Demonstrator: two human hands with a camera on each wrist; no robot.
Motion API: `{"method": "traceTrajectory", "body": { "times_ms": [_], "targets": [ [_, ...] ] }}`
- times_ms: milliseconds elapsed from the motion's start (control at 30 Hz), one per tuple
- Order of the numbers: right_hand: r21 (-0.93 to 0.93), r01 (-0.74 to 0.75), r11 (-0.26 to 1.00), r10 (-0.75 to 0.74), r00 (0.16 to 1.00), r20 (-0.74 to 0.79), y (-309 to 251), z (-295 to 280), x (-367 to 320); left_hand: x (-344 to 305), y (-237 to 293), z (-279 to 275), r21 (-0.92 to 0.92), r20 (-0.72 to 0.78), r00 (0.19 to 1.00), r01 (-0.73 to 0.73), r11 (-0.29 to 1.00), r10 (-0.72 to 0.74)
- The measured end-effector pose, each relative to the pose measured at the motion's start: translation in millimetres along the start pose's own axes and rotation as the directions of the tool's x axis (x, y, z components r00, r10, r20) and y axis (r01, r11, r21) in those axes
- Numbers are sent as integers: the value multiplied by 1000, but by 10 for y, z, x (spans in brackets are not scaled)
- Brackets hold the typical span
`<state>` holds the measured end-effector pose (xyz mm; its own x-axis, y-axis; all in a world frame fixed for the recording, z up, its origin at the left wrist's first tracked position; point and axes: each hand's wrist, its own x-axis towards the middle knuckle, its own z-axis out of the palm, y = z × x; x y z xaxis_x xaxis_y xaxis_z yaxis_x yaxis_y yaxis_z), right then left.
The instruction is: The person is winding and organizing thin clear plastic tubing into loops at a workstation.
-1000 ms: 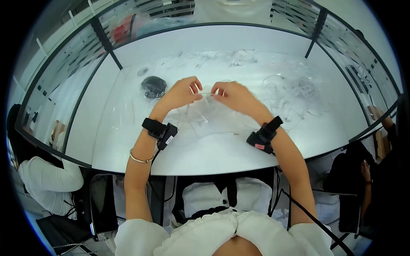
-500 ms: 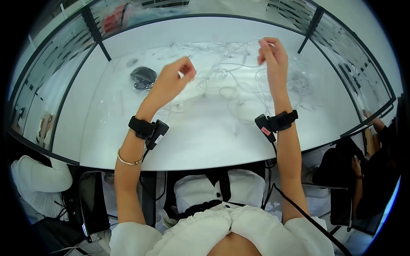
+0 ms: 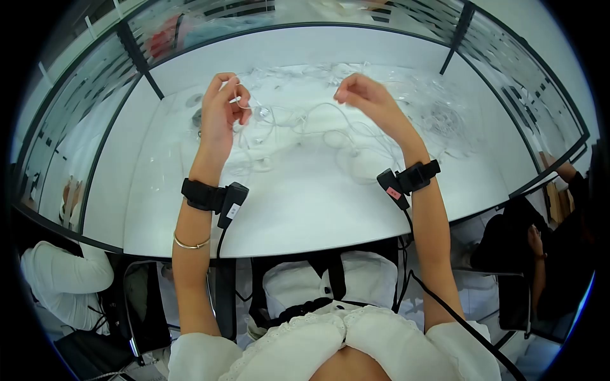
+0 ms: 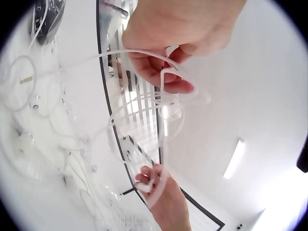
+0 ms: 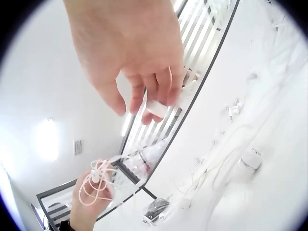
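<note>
My left hand [image 3: 219,114] is raised over the left part of the table, its fingers pinching a thin white cable [image 4: 115,51]. Loops of that cable hang around the fingers, and a small white connector [image 5: 96,175] shows among them in the right wrist view. To the right, my right hand [image 3: 375,106] is held above the table with bent fingers. A small white plug-like end piece [image 5: 157,109] lies within those fingers in the right wrist view, a strand of cable beside it. More white cable [image 3: 340,109] trails across the tabletop between the hands.
Clear plastic bags and tangled white cords [image 3: 445,120] cover the back and right of the white table [image 3: 292,209]. A dark wrapped bundle [image 4: 48,21] lies behind my left hand. A white charger block [image 5: 250,160] sits among the cords. Framed panels enclose the table; people sit on both sides.
The hands have parted from close together at the middle. My right hand swung far up and right, then came back inward and lower. My left hand has moved left and farther from me.
</note>
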<state>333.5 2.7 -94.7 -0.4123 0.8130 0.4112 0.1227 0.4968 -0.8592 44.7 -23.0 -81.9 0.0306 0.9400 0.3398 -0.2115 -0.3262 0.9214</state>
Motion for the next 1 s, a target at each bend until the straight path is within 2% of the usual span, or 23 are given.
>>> {"method": "traceTrajectory", "body": {
  "times_ms": [33,100,133,167,267,400,467,500,533,567,600,633,700,767,867,933,967,1000],
  "targets": [
    [-50,-36,998,39,997,64,-6,38,-25,-15,4,41,-10,23,1000,6,1000,-6],
    [-190,34,981,8,977,215,-47,183,-75,-58,-1,153,-28,72,997,21,999,-19],
    [-173,41,984,0,973,233,-99,299,-101,-119,52,278,-32,56,997,60,998,-58],
    [-157,49,986,-8,968,251,-136,401,-103,-121,51,294,-50,101,993,67,997,-61],
    [-191,171,967,-117,956,268,-107,577,-84,-118,24,299,-109,243,967,105,988,-76],
    [-236,135,962,-103,984,144,-110,658,-96,-124,54,253,-209,452,879,266,941,-148],
    [-219,141,966,-114,985,130,-106,674,-83,-174,93,283,-62,559,812,240,969,-166],
    [-136,93,986,-69,982,176,-95,663,-78,-202,131,307,12,610,772,218,976,-180],
    [-55,42,998,-29,974,224,-77,641,-76,-229,228,347,129,652,695,291,948,-302],
    [24,-10,1000,4,962,272,-77,619,-65,-251,249,363,205,625,724,211,956,-293],
    [-1,-12,1000,12,970,242,-103,631,-59,-268,272,376,281,599,751,129,951,-279],
    [93,-6,996,-15,974,226,-107,618,-59,-260,291,386,356,575,776,48,933,-259],
    [280,-1,960,-56,979,196,-84,598,-83,-223,202,367,270,345,939,-101,957,2],
    [297,-6,955,-33,991,127,-96,589,-63,-139,26,290,410,167,965,-253,876,200],
    [354,0,935,-15,999,39,-102,574,-45,-155,10,444,263,182,976,-169,950,123],
    [320,17,947,-12,1000,-17,-44,561,-16,-193,18,431,250,314,948,-35,968,-47],
    [223,35,974,-24,998,-54,-51,551,-26,-197,20,419,252,380,916,33,967,-130],
    [125,49,991,-37,995,-91,-101,546,-51,-180,-25,400,295,390,913,-3,955,-118]
  ]
}}
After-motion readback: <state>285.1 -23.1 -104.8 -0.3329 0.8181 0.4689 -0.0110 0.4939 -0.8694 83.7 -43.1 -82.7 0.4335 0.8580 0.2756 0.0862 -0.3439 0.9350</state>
